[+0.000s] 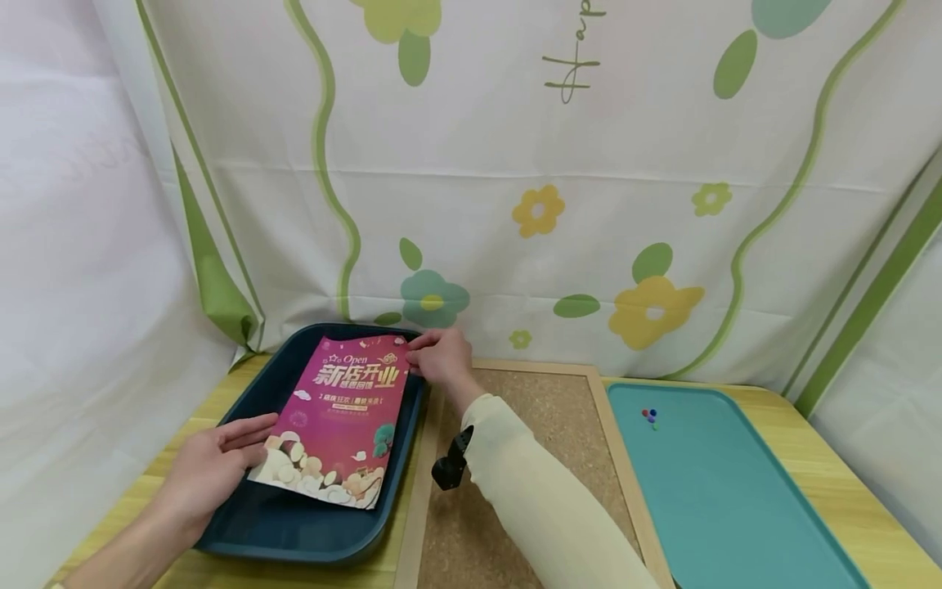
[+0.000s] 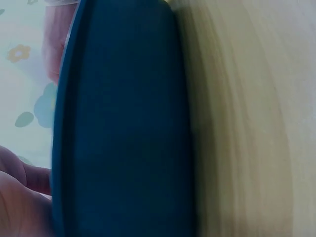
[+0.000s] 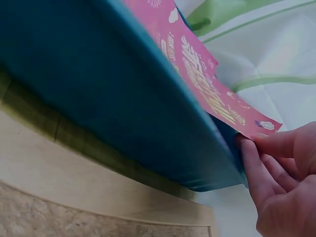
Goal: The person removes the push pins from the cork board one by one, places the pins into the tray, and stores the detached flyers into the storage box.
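Note:
A pink-purple flyer (image 1: 342,417) with gold Chinese lettering and the word "Open" lies slanted over a dark blue plastic bin (image 1: 294,523). My right hand (image 1: 445,360) pinches its far right corner between thumb and fingers, close to the bin's rim; the right wrist view shows this hand (image 3: 286,173) at the flyer's corner (image 3: 261,128). At the flyer's left edge my left hand (image 1: 213,466) holds it near the lower corner, fingers and thumb meeting the paper. In the left wrist view the bin's wall (image 2: 128,118) hides most of that grip.
A wood-framed cork board (image 1: 537,425) lies right of the bin, partly under my right forearm. Beyond it sits a teal tray (image 1: 721,483) with several tiny coloured beads (image 1: 651,415). A white floral curtain (image 1: 478,245) hangs behind the wood-grain table (image 1: 868,491).

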Motion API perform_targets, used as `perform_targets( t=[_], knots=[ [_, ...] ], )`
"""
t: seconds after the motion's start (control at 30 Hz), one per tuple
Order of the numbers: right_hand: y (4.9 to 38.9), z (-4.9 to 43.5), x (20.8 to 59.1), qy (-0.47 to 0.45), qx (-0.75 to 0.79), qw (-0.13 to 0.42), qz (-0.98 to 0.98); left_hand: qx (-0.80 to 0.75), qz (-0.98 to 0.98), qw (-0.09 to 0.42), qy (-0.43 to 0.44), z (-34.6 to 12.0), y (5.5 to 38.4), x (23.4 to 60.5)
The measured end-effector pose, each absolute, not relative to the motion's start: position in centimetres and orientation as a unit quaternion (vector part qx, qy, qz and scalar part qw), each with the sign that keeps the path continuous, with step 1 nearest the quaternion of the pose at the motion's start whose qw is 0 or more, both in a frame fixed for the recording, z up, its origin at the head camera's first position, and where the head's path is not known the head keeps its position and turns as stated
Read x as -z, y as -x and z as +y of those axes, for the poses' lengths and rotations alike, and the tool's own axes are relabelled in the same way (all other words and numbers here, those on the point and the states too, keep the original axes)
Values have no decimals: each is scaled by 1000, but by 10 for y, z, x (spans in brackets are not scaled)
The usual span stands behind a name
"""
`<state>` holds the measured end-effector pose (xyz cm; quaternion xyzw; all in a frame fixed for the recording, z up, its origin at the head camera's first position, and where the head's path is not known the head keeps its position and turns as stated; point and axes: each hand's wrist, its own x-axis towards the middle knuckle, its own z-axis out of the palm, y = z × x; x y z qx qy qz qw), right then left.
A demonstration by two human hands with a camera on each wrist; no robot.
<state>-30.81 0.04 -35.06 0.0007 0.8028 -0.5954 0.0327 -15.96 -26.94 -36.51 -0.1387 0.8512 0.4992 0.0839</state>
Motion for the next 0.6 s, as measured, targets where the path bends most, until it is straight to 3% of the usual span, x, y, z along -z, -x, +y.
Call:
perform_targets(
  t=[0.6],
  knots=[
    [304, -12, 357, 42, 414, -20, 909, -349, 930, 75, 86, -273, 168, 379]
  ],
)
